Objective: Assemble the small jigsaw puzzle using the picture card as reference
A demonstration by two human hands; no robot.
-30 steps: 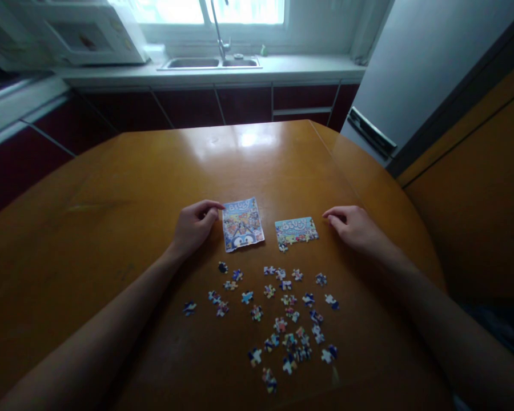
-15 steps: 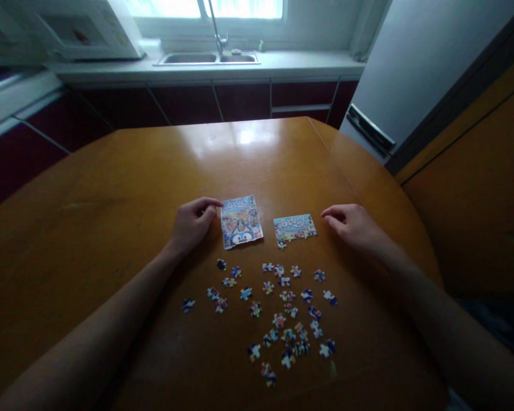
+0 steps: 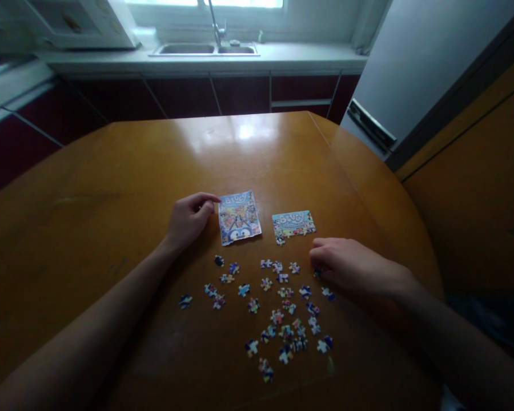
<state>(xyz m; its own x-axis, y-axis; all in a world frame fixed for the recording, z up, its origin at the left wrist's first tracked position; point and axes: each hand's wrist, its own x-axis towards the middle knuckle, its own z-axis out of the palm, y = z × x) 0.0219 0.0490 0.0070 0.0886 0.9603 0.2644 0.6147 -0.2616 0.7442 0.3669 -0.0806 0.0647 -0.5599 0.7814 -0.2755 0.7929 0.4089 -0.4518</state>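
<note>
Jigsaw partly assembled: joined lettered section (image 3: 294,223) flat on the wooden table (image 3: 132,165), lower edge knobbly, one piece jutting below its left end; the picture's remainder looks undone, loose jigsaw pieces (image 3: 253,306) scattered nearer the person; left hand (image 3: 191,220) at the printed picture sheet (image 3: 239,220), index fingertip by its upper-left corner, pinch or mere touch, cannot tell; right hand (image 3: 351,262) over a dark piece (image 3: 317,273), fingertips hidden, grip unclear.
</note>
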